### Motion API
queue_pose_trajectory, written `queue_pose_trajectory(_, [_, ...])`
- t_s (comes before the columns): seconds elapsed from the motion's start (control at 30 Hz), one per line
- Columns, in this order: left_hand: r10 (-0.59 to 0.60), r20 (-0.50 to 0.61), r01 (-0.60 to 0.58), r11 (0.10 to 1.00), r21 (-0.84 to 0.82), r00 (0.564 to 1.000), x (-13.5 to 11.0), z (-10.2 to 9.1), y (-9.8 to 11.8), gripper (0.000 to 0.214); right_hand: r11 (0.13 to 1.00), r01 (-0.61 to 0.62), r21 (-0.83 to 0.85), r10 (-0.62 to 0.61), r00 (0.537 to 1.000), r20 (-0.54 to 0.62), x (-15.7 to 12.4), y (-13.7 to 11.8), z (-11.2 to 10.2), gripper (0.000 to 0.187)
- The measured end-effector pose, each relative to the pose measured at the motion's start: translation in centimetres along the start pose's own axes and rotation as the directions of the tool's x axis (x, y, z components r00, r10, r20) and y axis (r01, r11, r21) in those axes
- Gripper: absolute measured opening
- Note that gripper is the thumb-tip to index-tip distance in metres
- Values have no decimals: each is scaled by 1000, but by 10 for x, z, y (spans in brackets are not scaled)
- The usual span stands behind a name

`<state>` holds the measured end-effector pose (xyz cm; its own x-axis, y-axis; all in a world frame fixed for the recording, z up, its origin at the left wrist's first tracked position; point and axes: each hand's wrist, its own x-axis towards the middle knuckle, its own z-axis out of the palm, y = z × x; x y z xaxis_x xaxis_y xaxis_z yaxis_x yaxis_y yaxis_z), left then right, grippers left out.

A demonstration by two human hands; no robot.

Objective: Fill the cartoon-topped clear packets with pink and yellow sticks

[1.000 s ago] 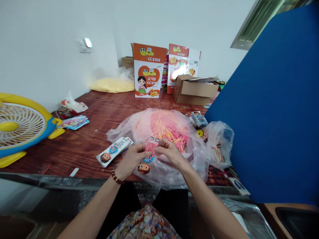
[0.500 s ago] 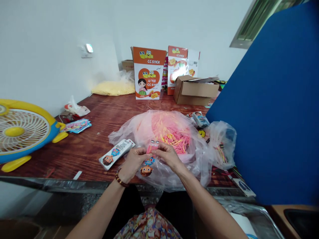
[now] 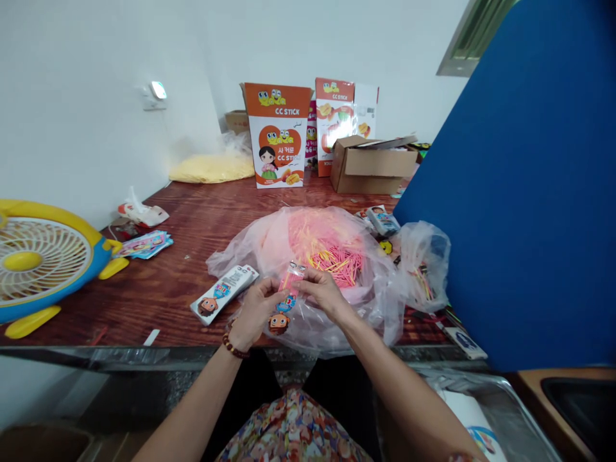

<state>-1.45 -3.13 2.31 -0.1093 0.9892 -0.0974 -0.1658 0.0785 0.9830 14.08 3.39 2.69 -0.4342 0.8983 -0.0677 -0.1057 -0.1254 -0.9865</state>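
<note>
A small printed packet [image 3: 285, 303] with a cartoon face at its lower end is held in front of me. Pink sticks show in its upper part. My left hand [image 3: 258, 310] pinches the packet's left edge, and my right hand [image 3: 321, 292] grips its upper right side. Just behind them lies a large clear plastic bag [image 3: 269, 240], spread wide, full of loose pink and yellow sticks [image 3: 339, 263]. To the left of my left hand, a stack of similar flat packets [image 3: 224, 295] rests on the wooden table [image 3: 158, 282].
A yellow-and-blue fan [image 3: 48, 256] stands at the left, near tissues [image 3: 143, 213] and colourful cards [image 3: 147, 244]. Printed cartons [image 3: 279, 138] and an open cardboard box [image 3: 373, 170] line the back. A smaller plastic bag [image 3: 426, 263] sits by the blue panel [image 3: 505, 212] at right.
The packet has tilted slightly between my hands, and more of its pink upper part shows. Both hands keep hold of it. The whole view has shifted a little.
</note>
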Motion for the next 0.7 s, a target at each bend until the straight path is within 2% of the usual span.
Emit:
queue_pose_trajectory(0.17, [3, -4, -3, 997, -77, 1000, -1, 1, -3, 29, 999, 38, 39, -37, 999, -19, 5, 3, 3, 25])
queue_pose_trajectory(0.27, [-18, 18, 20, 993, -114, 1000, -1, -1, -6, 37, 997, 77, 24, -77, 997, -31, 7, 3, 7, 28])
queue_pose_trajectory(0.4, [-56, 15, 57, 993, -104, 998, -1, -4, -6, 35, 996, 94, -13, -94, 996, 9, 9, 0, 7, 30])
queue_pose_trajectory(0.57, [-127, 39, 131, 983, -128, 991, -2, -9, 0, 30, 984, 142, -108, -140, 990, 23, 19, -15, -1, 28])
queue_pose_trajectory(0.7, [-120, 74, 130, 978, -161, 990, -2, -12, 9, 28, 982, 136, -128, -128, 990, 66, 22, -30, -4, 27])
